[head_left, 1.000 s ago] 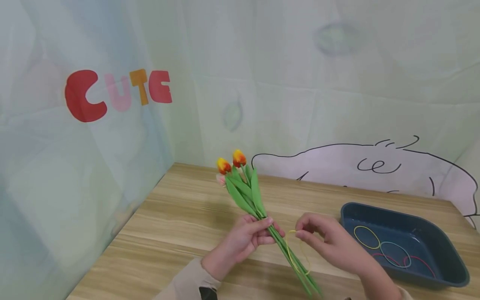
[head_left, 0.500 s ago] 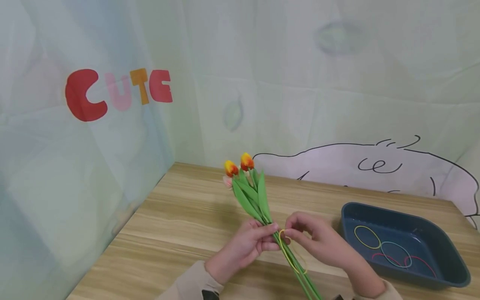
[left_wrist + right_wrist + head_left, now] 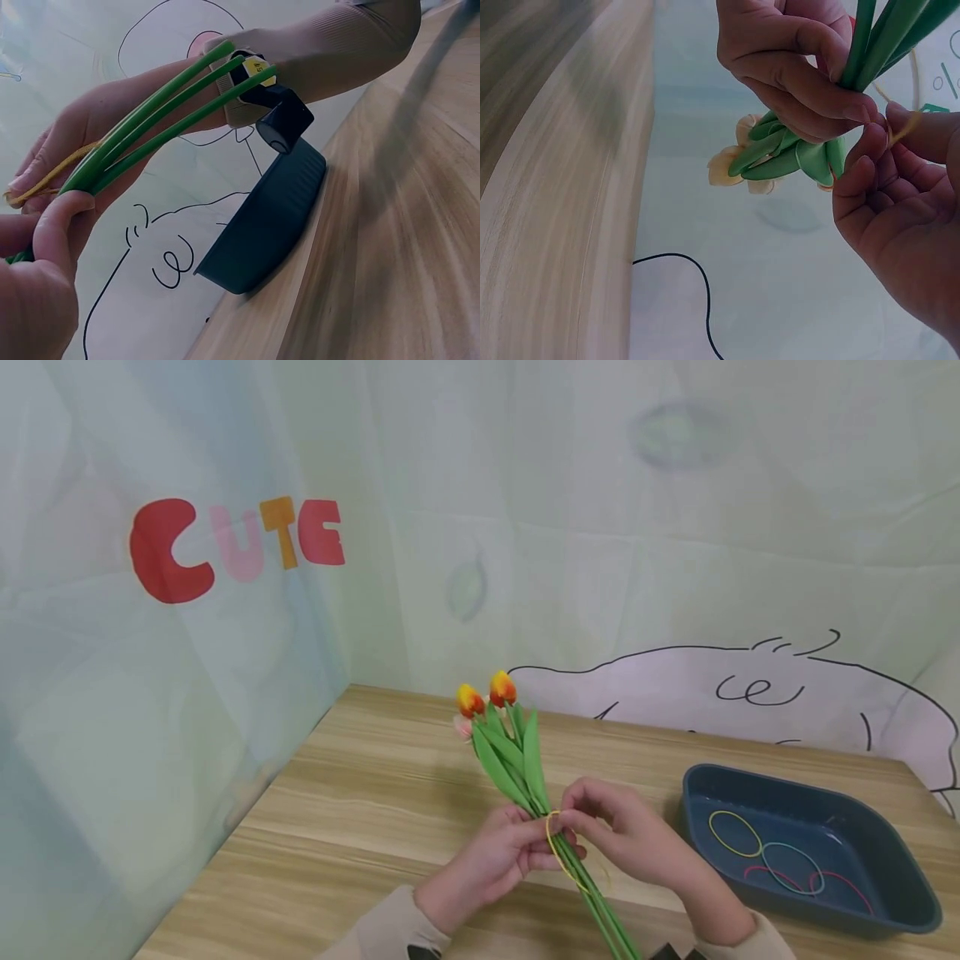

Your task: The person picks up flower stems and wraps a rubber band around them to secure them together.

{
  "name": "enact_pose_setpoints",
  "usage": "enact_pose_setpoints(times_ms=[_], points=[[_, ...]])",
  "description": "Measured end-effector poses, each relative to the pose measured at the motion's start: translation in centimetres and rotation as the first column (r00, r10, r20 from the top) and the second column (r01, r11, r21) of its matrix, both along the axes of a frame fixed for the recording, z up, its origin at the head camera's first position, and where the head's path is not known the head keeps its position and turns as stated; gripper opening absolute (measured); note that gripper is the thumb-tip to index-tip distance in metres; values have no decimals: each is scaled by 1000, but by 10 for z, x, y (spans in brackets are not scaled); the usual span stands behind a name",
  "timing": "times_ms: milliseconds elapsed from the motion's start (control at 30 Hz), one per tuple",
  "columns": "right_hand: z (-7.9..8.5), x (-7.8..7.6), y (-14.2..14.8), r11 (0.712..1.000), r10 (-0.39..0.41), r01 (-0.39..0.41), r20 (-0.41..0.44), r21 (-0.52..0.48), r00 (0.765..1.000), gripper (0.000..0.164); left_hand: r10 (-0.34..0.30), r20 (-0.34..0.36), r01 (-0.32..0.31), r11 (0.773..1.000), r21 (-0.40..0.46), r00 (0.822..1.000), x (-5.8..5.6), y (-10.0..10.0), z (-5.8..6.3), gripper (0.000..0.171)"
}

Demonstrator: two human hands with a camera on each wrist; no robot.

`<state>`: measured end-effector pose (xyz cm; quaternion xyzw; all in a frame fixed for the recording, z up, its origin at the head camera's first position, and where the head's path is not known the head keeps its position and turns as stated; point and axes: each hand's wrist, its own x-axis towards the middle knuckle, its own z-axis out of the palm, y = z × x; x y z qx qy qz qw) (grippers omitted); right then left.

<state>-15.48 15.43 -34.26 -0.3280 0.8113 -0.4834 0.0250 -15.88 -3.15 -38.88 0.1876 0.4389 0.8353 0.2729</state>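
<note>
My left hand (image 3: pixel 501 853) grips a small bunch of tulips (image 3: pixel 512 752) by the stems, just under the leaves. The blooms are orange-yellow and pale pink, tilted up to the left in the head view. Between thumb and fingers my right hand (image 3: pixel 626 835) pinches a yellow rubber band (image 3: pixel 558 853), its loop lying across the stems beside the left thumb. In the left wrist view the green stems (image 3: pixel 142 120) point up past the right wrist, and the band (image 3: pixel 56 172) is stretched from the right fingertips to them. The right wrist view has both hands' fingertips close together at the stems (image 3: pixel 889 45).
A dark blue tray (image 3: pixel 885 835) stands at the right of the wooden table (image 3: pixel 322 827). Inside lie a yellow rubber band (image 3: pixel 711 831), a light blue one (image 3: pixel 817 865) and red ones (image 3: pixel 855 893). A printed cloth (image 3: pixel 525 568) hangs behind and at the left.
My right hand has moved left with the yellow rubber band, up along the stems to the left thumb. The left hand and tulips have shifted slightly right and down.
</note>
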Motion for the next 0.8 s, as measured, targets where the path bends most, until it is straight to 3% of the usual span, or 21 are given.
enact_pose_setpoints(times_ms=[467, 800], points=[[3, -3, 0, 999, -43, 43, 3, -20, 999, 9, -36, 7, 36, 999, -12, 999, 6, 3, 0, 11], [3, -9, 3, 992, -109, 111, 41, -58, 993, 8, -65, -33, 64, 998, -2, 997, 7, 2, 0, 7]])
